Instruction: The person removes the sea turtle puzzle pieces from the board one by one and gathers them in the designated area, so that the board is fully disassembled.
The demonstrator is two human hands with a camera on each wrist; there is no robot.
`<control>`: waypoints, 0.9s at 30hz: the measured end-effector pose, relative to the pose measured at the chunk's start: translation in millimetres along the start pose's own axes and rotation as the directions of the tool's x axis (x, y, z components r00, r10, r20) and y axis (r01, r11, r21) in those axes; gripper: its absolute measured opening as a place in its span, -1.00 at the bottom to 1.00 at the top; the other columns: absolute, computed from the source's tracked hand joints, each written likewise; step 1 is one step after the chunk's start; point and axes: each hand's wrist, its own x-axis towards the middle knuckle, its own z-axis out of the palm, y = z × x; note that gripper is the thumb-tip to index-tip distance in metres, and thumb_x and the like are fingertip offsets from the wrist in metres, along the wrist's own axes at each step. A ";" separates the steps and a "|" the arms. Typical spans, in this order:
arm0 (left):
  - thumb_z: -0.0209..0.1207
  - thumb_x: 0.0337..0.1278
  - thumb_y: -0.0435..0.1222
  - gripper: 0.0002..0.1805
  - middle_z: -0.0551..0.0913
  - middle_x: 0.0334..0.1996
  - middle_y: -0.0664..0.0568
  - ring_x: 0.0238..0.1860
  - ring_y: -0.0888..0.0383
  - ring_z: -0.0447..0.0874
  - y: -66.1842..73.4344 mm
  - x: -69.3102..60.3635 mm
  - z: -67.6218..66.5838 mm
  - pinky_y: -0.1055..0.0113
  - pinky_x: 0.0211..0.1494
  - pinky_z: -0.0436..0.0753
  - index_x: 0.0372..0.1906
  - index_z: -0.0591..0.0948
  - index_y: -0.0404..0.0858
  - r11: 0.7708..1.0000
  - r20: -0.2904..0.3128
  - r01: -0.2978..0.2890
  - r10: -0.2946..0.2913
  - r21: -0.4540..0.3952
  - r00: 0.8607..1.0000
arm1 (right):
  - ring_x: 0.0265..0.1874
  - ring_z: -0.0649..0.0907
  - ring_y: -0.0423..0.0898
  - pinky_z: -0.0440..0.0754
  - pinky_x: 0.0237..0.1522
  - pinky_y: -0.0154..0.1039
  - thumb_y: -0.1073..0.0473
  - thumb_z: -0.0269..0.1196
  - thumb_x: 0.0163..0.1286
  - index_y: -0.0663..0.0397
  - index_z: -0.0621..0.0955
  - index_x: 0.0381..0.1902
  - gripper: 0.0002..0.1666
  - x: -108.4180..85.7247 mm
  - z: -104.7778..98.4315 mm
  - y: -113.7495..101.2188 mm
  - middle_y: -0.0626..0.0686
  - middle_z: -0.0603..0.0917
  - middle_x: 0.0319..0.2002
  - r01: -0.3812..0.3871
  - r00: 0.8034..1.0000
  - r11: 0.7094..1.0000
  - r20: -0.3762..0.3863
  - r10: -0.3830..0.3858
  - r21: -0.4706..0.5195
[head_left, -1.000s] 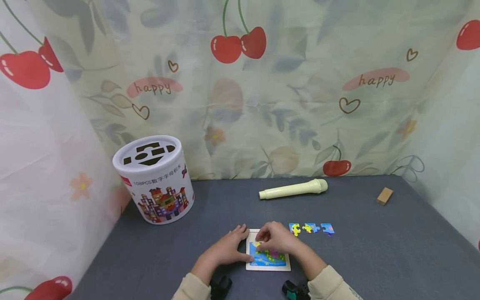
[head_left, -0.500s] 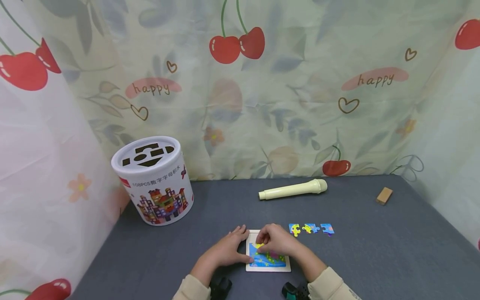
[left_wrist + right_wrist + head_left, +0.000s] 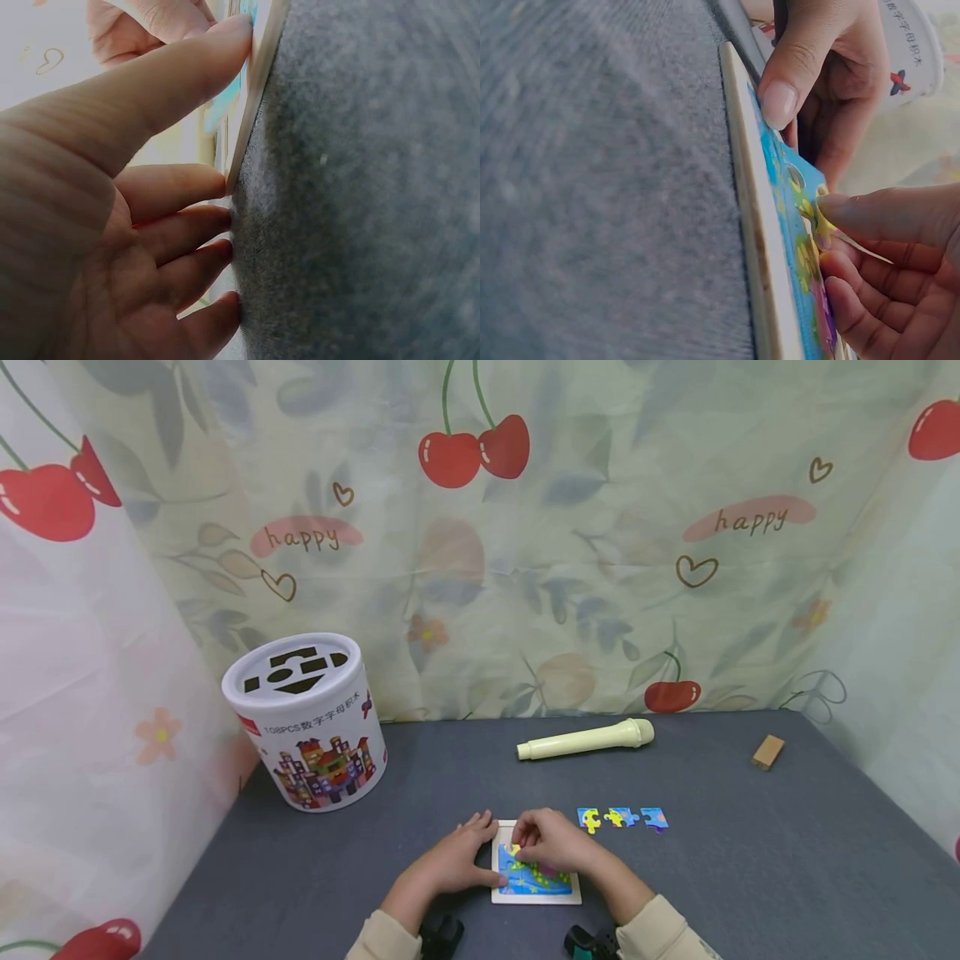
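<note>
In the head view, a jigsaw puzzle in a pale wooden frame [image 3: 536, 900] lies on the table, with a blue, yellow and pink picture. My left hand [image 3: 448, 860] rests at its left side. The thumb lies over the lower left of the picture, while the index fingertip [image 3: 214, 182] touches the frame's edge and the other fingers rest on the table. My right hand [image 3: 558, 842] is over the upper part of the puzzle. Its thumb and fingers pinch a mostly yellow puzzle piece [image 3: 824, 223], tilted against the picture. How it meets its neighbours is partly hidden.
Right of the frame lie several loose puzzle pieces [image 3: 655, 817] in a row. Behind are a cream toy microphone [image 3: 585, 742] and a small wooden block [image 3: 768, 752]. A white block bucket [image 3: 315, 727] stands at the back left, before the patterned curtain [image 3: 480, 635].
Both hands stay almost in place. The right fingertips shift slightly on the puzzle piece at the upper part of the puzzle. The loose pieces have not moved.
</note>
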 end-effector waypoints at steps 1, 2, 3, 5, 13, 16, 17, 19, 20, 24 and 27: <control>0.32 -0.07 0.03 -0.11 0.14 0.43 -0.16 0.46 -0.11 -0.01 0.4 -0.2 -0.2 -0.09 0.42 0.10 0.37 0.27 -0.24 1.000 0.002 0.003 -0.003 -0.001 1.000 | -0.51 0.50 -0.23 0.47 -0.46 -0.39 0.32 0.33 0.13 0.14 0.59 -0.41 -0.91 0.0 -0.3 0.0 -0.08 0.54 -0.52 -0.004 1.000 1.000 0.002 0.004 0.011; 0.32 -0.07 0.03 -0.11 0.14 0.43 -0.16 0.46 -0.11 -0.01 0.7 -0.6 -0.3 -0.09 0.42 0.10 0.37 0.27 -0.24 1.000 0.001 0.003 -0.003 0.000 1.000 | -0.51 0.51 -0.22 0.47 -0.45 -0.39 0.32 0.32 0.13 0.13 0.59 -0.41 -0.91 0.1 -0.5 0.0 -0.07 0.55 -0.51 -0.005 1.000 1.000 0.005 0.005 0.023; 0.32 -0.07 0.03 -0.11 0.14 0.43 -0.16 0.46 -0.11 -0.01 0.8 -1.1 -0.4 -0.09 0.42 0.10 0.37 0.27 -0.25 1.000 0.000 0.000 0.000 0.001 1.000 | -0.50 0.51 -0.22 0.48 -0.44 -0.38 0.32 0.32 0.14 0.13 0.59 -0.41 -0.91 0.4 -0.7 -0.1 -0.07 0.56 -0.50 -0.007 1.000 0.999 0.010 0.006 0.034; 0.33 -0.07 0.01 -0.11 0.14 0.42 -0.17 0.46 -0.12 -0.01 0.9 -2.1 -0.6 -0.09 0.42 0.10 0.36 0.28 -0.27 1.000 -0.006 -0.010 0.010 0.003 1.000 | -0.48 0.52 -0.21 0.49 -0.41 -0.37 0.32 0.31 0.15 0.12 0.60 -0.40 -0.93 1.2 -1.0 -0.1 -0.07 0.57 -0.48 -0.012 1.000 0.998 0.026 0.010 0.056; 0.33 -0.07 0.01 -0.11 0.14 0.42 -0.19 0.46 -0.12 -0.01 1.5 -2.8 0.3 -0.09 0.42 0.10 0.35 0.28 -0.29 0.999 -0.017 -0.028 0.028 0.019 0.999 | -0.45 0.55 -0.21 0.52 -0.36 -0.37 0.33 0.28 0.18 0.15 0.60 -0.37 -0.95 2.1 -1.1 4.0 -0.05 0.59 -0.45 -0.013 0.999 0.991 0.048 0.007 0.131; 0.33 -0.07 0.02 -0.11 0.13 0.42 -0.18 0.46 -0.11 -0.02 1.4 -1.8 1.2 -0.08 0.42 0.10 0.36 0.28 -0.28 1.000 -0.017 -0.023 0.023 0.018 1.000 | -0.46 0.55 -0.22 0.53 -0.40 -0.39 0.33 0.29 0.17 0.21 0.60 -0.35 -0.92 -0.1 -2.9 4.9 -0.03 0.59 -0.45 -0.010 0.999 0.984 0.041 0.003 0.179; 0.33 -0.07 0.02 -0.11 0.13 0.43 -0.18 0.46 -0.11 -0.02 1.3 -1.6 1.5 -0.08 0.42 0.10 0.36 0.27 -0.27 1.000 -0.017 -0.021 0.021 0.017 1.000 | -0.47 0.55 -0.22 0.53 -0.41 -0.39 0.33 0.29 0.17 0.23 0.59 -0.34 -0.90 -1.1 -3.7 4.8 -0.03 0.59 -0.45 -0.008 0.999 0.981 0.039 0.001 0.195; 0.33 -0.08 0.02 -0.10 0.13 0.43 -0.18 0.46 -0.11 -0.02 1.0 -1.3 2.1 -0.08 0.42 0.10 0.36 0.28 -0.28 1.000 -0.020 -0.022 0.022 0.016 1.000 | -0.48 0.54 -0.22 0.54 -0.44 -0.38 0.33 0.29 0.17 0.26 0.58 -0.32 -0.87 -3.4 -6.0 4.6 -0.01 0.60 -0.45 -0.009 0.999 0.974 0.036 0.001 0.227; 0.33 -0.08 0.02 -0.10 0.13 0.43 -0.18 0.46 -0.11 -0.02 0.9 -1.3 2.4 -0.08 0.42 0.10 0.36 0.28 -0.28 1.000 -0.023 -0.024 0.024 0.017 0.999 | -0.49 0.54 -0.22 0.54 -0.45 -0.38 0.33 0.29 0.17 0.28 0.58 -0.31 -0.86 -4.9 -7.5 4.5 0.00 0.60 -0.46 -0.011 0.999 0.970 0.035 0.002 0.244; 0.33 -0.07 0.01 -0.10 0.12 0.43 -0.18 0.47 -0.11 -0.03 0.8 -2.2 2.8 -0.07 0.43 0.08 0.36 0.27 -0.29 1.000 -0.030 -0.027 0.027 0.016 0.999 | -0.52 0.55 -0.22 0.55 -0.47 -0.36 0.31 0.29 0.18 0.32 0.57 -0.30 -0.83 -11.3 -14.0 5.8 0.02 0.60 -0.47 -0.023 0.999 0.959 0.041 0.012 0.282; 0.33 -0.07 0.00 -0.10 0.11 0.43 -0.18 0.47 -0.11 -0.04 0.2 -3.2 3.1 -0.06 0.44 0.07 0.36 0.26 -0.30 0.999 -0.035 -0.030 0.030 0.013 0.999 | -0.53 0.56 -0.22 0.57 -0.47 -0.34 0.31 0.28 0.19 0.34 0.57 -0.30 -0.83 -15.9 -19.0 10.2 0.01 0.60 -0.48 -0.031 0.999 0.957 0.045 0.019 0.290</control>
